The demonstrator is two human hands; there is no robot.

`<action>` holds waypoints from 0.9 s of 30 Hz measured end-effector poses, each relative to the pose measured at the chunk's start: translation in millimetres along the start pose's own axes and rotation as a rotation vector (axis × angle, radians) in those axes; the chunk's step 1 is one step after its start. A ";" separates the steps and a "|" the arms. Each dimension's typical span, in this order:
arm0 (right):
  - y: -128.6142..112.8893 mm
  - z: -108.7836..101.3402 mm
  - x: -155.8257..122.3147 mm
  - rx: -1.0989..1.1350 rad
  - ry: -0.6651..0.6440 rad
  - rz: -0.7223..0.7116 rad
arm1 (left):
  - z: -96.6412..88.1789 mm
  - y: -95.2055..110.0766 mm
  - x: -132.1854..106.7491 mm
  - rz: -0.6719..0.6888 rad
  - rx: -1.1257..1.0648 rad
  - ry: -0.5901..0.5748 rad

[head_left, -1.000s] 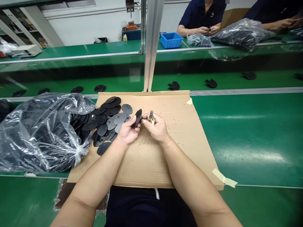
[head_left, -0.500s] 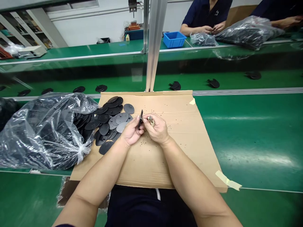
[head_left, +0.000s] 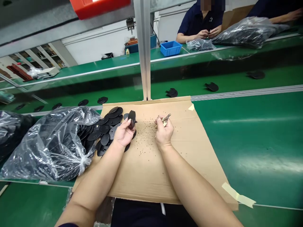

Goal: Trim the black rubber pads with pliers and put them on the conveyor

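My left hand [head_left: 124, 134] grips a black oval plastic part [head_left: 132, 119] by its lower edge, tilted up above the cardboard sheet [head_left: 142, 176]. In my right hand [head_left: 164, 134] is a small pair of cutting pliers [head_left: 167, 117], its pointed jaws aimed up and to the right. The two hands are apart, with dark specks scattered on the cardboard between them. Just left of my left hand lies a pile of black oval plastic parts [head_left: 104, 129]. The pile runs out of the mouth of a clear plastic bag [head_left: 49, 145].
Beyond the cardboard, a green conveyor belt [head_left: 194, 90] carries several spaced black parts. A metal post [head_left: 144, 56] rises at the cardboard's far edge. Across the belt, a person [head_left: 199, 25] handles something small near a blue bin [head_left: 170, 48]. Tape [head_left: 239, 194] fixes the right corner.
My hands have drawn apart. The left moved left with the black oval part, while the right moved right and down with the pliers, whose jaws now show. The view has shifted too.
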State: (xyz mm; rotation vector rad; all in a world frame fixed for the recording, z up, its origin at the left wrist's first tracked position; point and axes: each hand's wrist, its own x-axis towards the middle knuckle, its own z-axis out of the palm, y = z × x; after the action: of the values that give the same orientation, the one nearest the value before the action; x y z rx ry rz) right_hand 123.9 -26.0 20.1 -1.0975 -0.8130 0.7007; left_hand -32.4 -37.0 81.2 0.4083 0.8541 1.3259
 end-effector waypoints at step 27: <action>-8.1 3.3 5.0 0.040 0.270 0.196 | 184.1 -85.6 203.7 0.470 1.370 -0.163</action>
State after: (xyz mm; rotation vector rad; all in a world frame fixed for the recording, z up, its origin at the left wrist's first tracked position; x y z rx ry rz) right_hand 124.6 -22.8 29.6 -1.2150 -0.4638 0.7099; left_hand 163.1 174.0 76.9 1.8363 1.5004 0.8943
